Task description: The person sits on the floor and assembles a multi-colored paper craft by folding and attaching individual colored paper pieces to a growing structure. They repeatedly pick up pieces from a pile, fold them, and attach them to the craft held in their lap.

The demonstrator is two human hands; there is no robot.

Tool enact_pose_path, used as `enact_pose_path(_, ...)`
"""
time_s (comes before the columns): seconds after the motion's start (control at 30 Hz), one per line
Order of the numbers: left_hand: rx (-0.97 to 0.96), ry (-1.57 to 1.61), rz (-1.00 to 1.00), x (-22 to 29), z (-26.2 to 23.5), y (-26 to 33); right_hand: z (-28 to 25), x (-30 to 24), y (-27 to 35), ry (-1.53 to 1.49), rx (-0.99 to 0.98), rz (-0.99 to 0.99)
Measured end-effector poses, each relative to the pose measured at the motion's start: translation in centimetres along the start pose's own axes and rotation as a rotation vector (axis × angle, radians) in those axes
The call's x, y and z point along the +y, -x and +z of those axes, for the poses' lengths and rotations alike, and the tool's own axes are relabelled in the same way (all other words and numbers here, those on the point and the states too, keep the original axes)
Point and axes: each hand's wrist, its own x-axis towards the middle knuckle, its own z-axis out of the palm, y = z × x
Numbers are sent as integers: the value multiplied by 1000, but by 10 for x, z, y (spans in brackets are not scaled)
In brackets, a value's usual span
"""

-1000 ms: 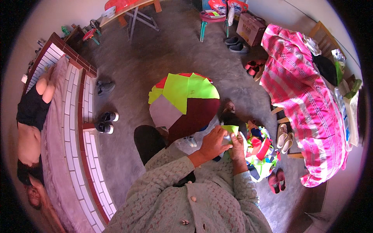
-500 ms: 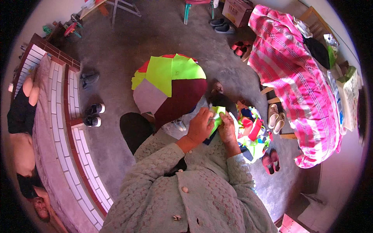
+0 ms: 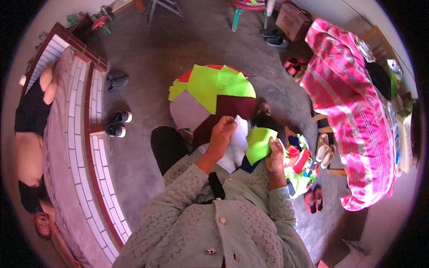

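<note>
My left hand (image 3: 222,134) pinches a thin white sheet (image 3: 240,133), which may be paper or cloth. In my right hand (image 3: 275,158) is a neon yellow-green fabric piece (image 3: 261,145), gripped at its right edge. A dark navy piece (image 3: 251,166) shows below it, above my lap. Just beyond my hands sits a round patchwork (image 3: 237,107) of neon yellow, grey, maroon and red pieces. To the right of my right hand, a heap of colourful fabric scraps (image 3: 301,165) lies close to my leg.
A pink plaid cloth (image 3: 348,111) covers furniture on the right, with beige shoes (image 3: 325,149) and dark red shoes (image 3: 313,199) beside it. At left, a person (image 3: 30,156) lies on a white-tiled raised platform (image 3: 82,178). Black shoes (image 3: 118,123) stand on the floor.
My hands have moved apart. The white sheet has come away from the yellow-green piece into my left hand, and that piece now spreads out from my right hand. The whole view has shifted slightly.
</note>
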Motion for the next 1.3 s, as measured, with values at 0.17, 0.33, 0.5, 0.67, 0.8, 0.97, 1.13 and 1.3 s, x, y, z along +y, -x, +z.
enact_pose_path(0.17,56,388,115,61,-28,-26,-7,2,-1,4,15,7)
enact_pose_path(0.33,-16,497,373,117,-87,-63,-5,2,-2,15,14,0)
enact_pose_path(0.5,99,584,273,110,-143,-95,-7,3,-3,49,55,-9)
enact_pose_path(0.67,290,610,1,72,-174,-109,-11,6,-3,73,78,-11)
enact_pose_path(0.8,369,338,36,65,-172,-114,-3,-1,-1,82,31,-25)
enact_pose_path(0.97,556,-7,144,45,-177,-126,-4,2,-1,78,29,-33)
enact_pose_path(1.13,466,243,322,54,-183,-137,-12,4,-4,90,28,-22)
enact_pose_path(1.3,510,451,340,61,-179,-139,-9,4,-4,99,33,-50)
